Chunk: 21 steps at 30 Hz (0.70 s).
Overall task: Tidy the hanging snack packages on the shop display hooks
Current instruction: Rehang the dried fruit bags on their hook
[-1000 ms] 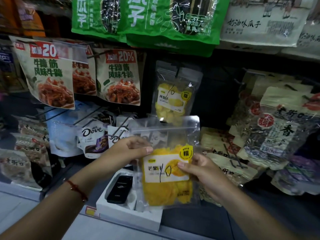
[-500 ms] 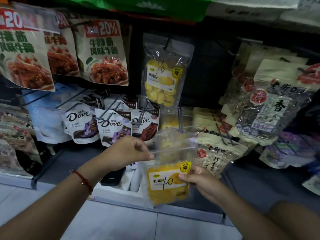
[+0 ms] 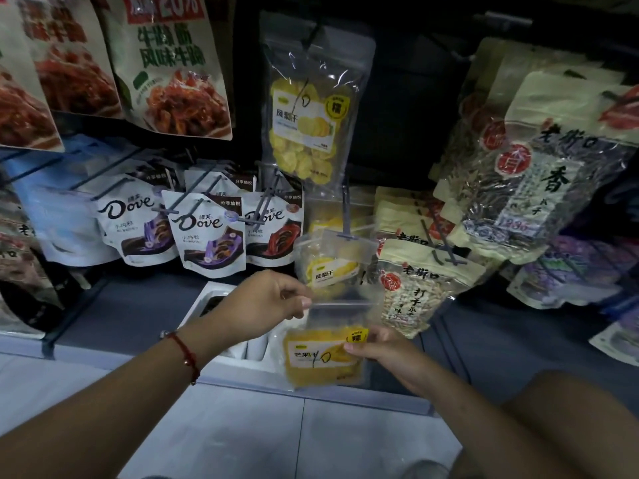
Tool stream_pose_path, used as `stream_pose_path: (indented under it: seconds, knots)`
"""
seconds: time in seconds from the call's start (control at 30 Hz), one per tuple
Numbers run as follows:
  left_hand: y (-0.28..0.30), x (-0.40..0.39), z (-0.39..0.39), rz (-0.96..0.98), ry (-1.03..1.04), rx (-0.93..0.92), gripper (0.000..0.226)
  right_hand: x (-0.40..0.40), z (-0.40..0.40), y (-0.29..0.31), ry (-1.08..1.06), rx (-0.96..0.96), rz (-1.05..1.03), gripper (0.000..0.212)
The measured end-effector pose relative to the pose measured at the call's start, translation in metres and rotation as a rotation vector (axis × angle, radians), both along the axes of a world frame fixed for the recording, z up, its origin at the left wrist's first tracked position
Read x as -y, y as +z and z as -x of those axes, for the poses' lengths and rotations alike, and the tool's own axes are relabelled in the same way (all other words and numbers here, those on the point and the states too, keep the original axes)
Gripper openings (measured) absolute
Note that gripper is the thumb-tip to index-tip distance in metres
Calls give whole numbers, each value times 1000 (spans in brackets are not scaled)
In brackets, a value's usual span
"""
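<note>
Below the hook [image 3: 346, 216] carrying a hung pineapple pouch [image 3: 332, 262], a dried-mango pouch [image 3: 323, 354] remains unhung: left hand [image 3: 266, 305] fingers pinch its clear top, right hand [image 3: 387, 352] fingers pinch its label edge. Neighbouring Dove packs [image 3: 207, 233] already hang in order.

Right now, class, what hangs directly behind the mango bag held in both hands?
Behind the mango bag hangs a clear pineapple packet on a hook. Its lower part is covered, and anything behind it is hidden.

The white box [image 3: 221, 364] is mostly hidden behind the left hand [image 3: 266, 305].
</note>
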<state>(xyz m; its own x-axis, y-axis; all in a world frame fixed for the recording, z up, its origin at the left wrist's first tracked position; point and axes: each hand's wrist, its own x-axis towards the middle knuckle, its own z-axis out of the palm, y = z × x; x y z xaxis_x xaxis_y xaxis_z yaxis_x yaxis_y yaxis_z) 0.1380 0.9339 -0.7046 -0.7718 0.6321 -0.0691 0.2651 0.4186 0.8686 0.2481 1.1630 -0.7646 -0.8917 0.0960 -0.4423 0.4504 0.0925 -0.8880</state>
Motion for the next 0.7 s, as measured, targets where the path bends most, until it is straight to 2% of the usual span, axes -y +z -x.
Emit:
stream_pose_path:
  seconds: [0.07, 0.1, 0.2, 0.27, 0.33, 0.47, 0.53, 0.6, 0.7]
  knots:
    - [-1, -3, -2, 6, -3, -28, 12, -2, 1, 4, 25, 4, -75, 47]
    - [0, -4, -2, 31, -6, -66, 10, -4, 1, 6, 26, -1, -98, 45]
    - [9, -9, -7, 278, -44, -351, 12, -4, -1, 13, 26, -18, -135, 18]
    - [12, -12, -11, 427, -80, -530, 18, -4, -1, 15, 19, -52, -125, 17]
    - [11, -16, -13, 435, -107, -526, 22, -4, 0, 17, 2, -90, -134, 21]
    - [11, -20, -14, 284, -68, -299, 11, -7, -3, 25, 17, -91, -195, 19]
    - [11, -21, -14, 246, -57, -268, 10, -9, -7, 42, 84, -123, -271, 16]
    - [12, -22, -14, 233, -44, -294, 10, -12, -8, 67, 89, -228, -400, 21]
    - [14, -21, -12, 229, -7, -348, 11, -21, 6, 102, -70, -457, -562, 29]
